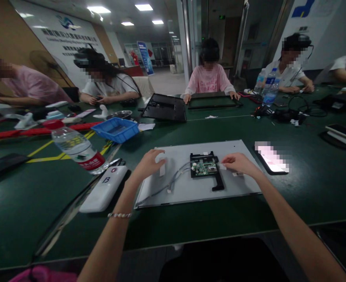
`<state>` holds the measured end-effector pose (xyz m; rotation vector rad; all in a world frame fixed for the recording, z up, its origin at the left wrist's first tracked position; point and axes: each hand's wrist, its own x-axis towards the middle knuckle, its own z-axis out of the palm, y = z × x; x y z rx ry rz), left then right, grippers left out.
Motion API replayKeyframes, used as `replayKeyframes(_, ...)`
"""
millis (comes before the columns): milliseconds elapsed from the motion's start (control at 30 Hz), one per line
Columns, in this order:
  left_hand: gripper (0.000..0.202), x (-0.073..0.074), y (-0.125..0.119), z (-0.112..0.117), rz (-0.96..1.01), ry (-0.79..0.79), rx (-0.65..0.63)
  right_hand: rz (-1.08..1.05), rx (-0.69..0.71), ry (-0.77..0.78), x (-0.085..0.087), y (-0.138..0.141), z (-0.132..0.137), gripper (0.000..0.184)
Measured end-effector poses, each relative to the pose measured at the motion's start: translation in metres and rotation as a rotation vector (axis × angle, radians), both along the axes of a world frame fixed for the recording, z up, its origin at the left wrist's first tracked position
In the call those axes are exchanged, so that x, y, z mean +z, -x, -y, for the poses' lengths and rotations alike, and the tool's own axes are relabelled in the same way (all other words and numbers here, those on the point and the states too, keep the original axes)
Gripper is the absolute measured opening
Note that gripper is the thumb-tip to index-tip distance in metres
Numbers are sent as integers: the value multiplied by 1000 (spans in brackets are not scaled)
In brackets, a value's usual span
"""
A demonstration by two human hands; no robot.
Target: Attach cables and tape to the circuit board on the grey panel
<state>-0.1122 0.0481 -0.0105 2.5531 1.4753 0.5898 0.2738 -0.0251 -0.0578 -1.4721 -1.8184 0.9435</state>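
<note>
A flat light-grey display panel (179, 192) lies on the green table before me. On it sits a black bracket (219, 182) carrying a green circuit board (204, 167). Grey cables (175, 176) run from the board toward the panel's lower left corner. Over the panel's left part, my left hand (151, 166) is open, thumb and fingers apart, close to a white tab (162, 170). My right hand (239, 163) pinches a small white strip (222, 166) at the board's right edge; the fingers partly hide it.
Left of the panel are a white power bank (104, 190), a tilted water bottle (79, 150) and a blue tray (117, 130). A lit phone (271, 157) lies to the right. Across the table, a person (209, 78) touches a black frame (214, 102) beside a black panel (164, 107).
</note>
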Motion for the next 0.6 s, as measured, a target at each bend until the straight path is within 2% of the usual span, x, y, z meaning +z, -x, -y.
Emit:
replayKeyframes(100,44,-10,11,0,44,85,-11,50,-9,-18,2,0,2,19)
replayKeyframes(300,29,-20,14,0,75,130,-23,111,-66,-111,0,0,3,19)
replayKeyframes(433,28,-14,12,4,214,179,50,174,-103,-195,1,0,4,19)
replayKeyframes(600,32,2,8,14,654,271,163,183,-142,-305,10,6,8,19)
